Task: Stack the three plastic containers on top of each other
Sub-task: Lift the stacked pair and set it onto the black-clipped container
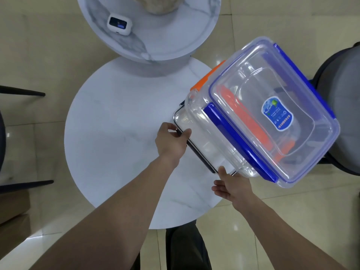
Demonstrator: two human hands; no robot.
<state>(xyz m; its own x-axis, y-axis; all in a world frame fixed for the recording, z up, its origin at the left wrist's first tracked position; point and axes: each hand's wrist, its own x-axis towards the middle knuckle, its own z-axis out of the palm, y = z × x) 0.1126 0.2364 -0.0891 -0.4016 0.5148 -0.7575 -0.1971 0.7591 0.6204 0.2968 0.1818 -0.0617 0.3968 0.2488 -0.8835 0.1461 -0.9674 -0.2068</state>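
The fingers (184, 133) of my left hand (171, 142) are curled over the dark-edged rim of the bottom container (187, 123), thumb on the near side, so that hand grips the corner; the fingers of my right hand (231, 187) are spread fairly wide, thumb raised against the near corner of the same container, palm open and pressed to its side rather than closed round anything; I cannot tell whether the far fingertips touch the plastic. From here I see three clear containers piled at the right edge of the round white table (120, 133); the bottom one has a dark rim and metal clasps; the middle container (206, 78) sits on it and shows an orange clip at the far corner, more orange visible through the clear walls; the top container (272, 110) has blue clips along both long sides, a blue seal round the lid, and a blue label (277, 114) in the middle. The pile stands skewed, the top box shifted right and overhanging the table edge above a grey chair (342, 98); a second, marbled round table (155, 36) lies beyond, overlapping the first, with a small white device (119, 24) on it; dark trousers (187, 248) show below the near edge.
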